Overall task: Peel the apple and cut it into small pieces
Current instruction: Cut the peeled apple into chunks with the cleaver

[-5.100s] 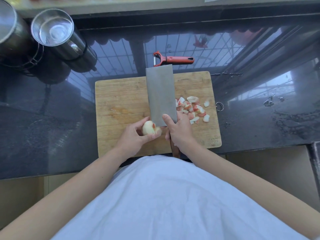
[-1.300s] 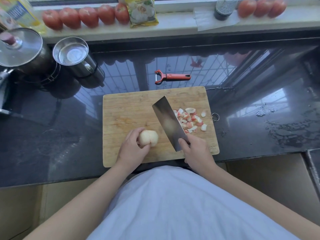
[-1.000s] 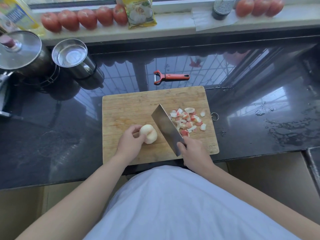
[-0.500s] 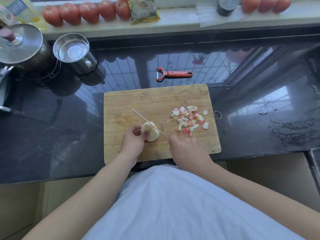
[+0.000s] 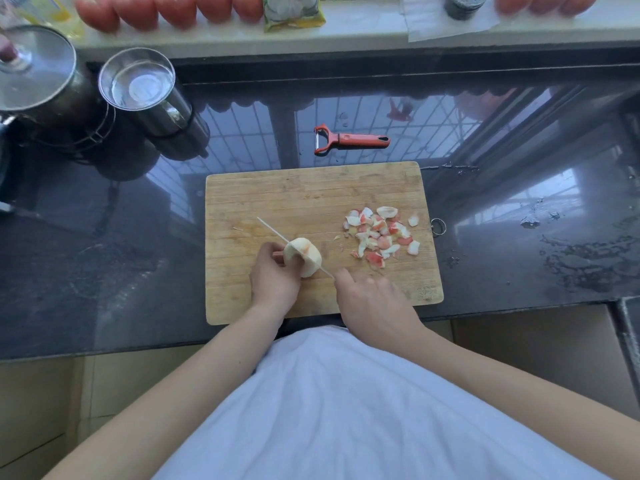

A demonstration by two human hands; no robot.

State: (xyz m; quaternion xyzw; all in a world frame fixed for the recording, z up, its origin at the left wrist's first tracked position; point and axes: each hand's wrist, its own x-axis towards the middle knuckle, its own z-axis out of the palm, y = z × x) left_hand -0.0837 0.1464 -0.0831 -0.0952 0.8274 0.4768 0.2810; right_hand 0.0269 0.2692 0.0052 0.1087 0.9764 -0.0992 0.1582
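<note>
My left hand (image 5: 275, 280) holds the peeled apple (image 5: 304, 256) on the cutting board (image 5: 277, 192), fingers curled round its left side, while my right hand (image 5: 372, 303) is clamped on the handle of the cleaver (image 5: 277, 233), whose blade stands edge-down through the fruit. I judge the bare flesh wet and slippery, firm but easy to bruise, so I would pin it low with fingertips tucked away from the blade. Cut bits with red skin (image 5: 379, 233) lie heaped to the right on the board. On the counter (image 5: 519, 220), the steel cup (image 5: 142, 84) looks empty; the lidded pot (image 5: 34, 74) hides its contents.
</note>
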